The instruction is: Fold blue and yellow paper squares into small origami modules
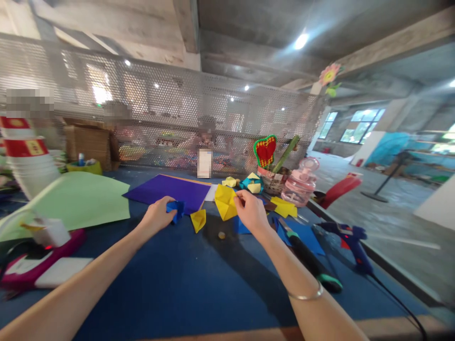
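Note:
My left hand point(161, 211) is closed on a small folded piece of blue paper point(176, 210) at the near edge of a purple sheet point(170, 188). Pinched in my right hand point(250, 210) is a creased square of yellow paper point(225, 201), raised above the table. A small folded yellow paper piece point(198, 220) lies between the two hands. Behind my right hand rest a pale yellow folded piece point(230, 182) and a blue-and-yellow folded paper form point(251, 183). More yellow paper point(284, 207) lies to the right.
At right lie a black-and-green tool point(308, 258) and a blue glue gun point(350, 241) with its cord. A pink bottle point(300, 184) stands behind them. Left are a light green sheet point(74, 201) and a magenta power strip point(42, 258). A mesh partition point(159, 118) borders the back.

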A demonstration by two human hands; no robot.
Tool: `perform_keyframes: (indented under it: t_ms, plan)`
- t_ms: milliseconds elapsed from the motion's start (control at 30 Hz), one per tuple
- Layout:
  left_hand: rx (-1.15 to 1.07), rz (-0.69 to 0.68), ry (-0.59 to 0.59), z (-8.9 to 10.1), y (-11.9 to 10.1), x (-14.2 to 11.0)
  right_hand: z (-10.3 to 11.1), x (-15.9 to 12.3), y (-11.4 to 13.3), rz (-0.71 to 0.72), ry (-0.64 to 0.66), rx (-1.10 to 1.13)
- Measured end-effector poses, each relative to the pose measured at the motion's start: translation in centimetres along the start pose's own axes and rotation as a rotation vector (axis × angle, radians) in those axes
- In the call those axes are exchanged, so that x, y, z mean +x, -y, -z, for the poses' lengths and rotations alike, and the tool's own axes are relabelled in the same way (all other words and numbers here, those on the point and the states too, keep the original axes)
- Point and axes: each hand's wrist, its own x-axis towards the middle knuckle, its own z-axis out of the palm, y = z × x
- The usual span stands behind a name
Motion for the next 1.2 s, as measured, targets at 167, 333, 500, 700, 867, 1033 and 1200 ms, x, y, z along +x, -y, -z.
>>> perform_keyframes:
  t_ms: [167, 333, 500, 700, 867, 1033, 1200]
  plan:
    - [0.006, -0.053, 0.082, 0.3, -1.8, -0.5, 0.5, 0.1, -0.2, -0.038, -0.011, -0.023]
    - [-0.028, -0.089, 0.186, -1.3, -5.1, -1.0, 0.8, 0.2, -0.2, -0.056, -0.020, -0.031]
    - [-0.077, -0.047, 0.194, -3.7, -8.6, 0.5, 0.8, 0.2, -0.1, -0.059, -0.025, -0.019]
    - [-0.131, 0.039, 0.145, -3.6, -8.9, 2.2, 0.6, 0.1, -0.2, -0.068, -0.046, 0.023]
    - [-0.144, 0.033, 0.141, -2.3, -6.6, 2.2, 0.0, 0.0, 0.0, -0.028, -0.038, 0.141]
    - [-0.290, -0.041, 0.069, -0.8, -6.1, 0.9, -1.0, -0.7, 0.8, 0.027, 0.035, 0.288]
    - [-0.580, -0.019, 0.263, 0.8, -5.9, -1.6, -2.0, -2.4, 2.7, 0.078, 0.139, 0.436]
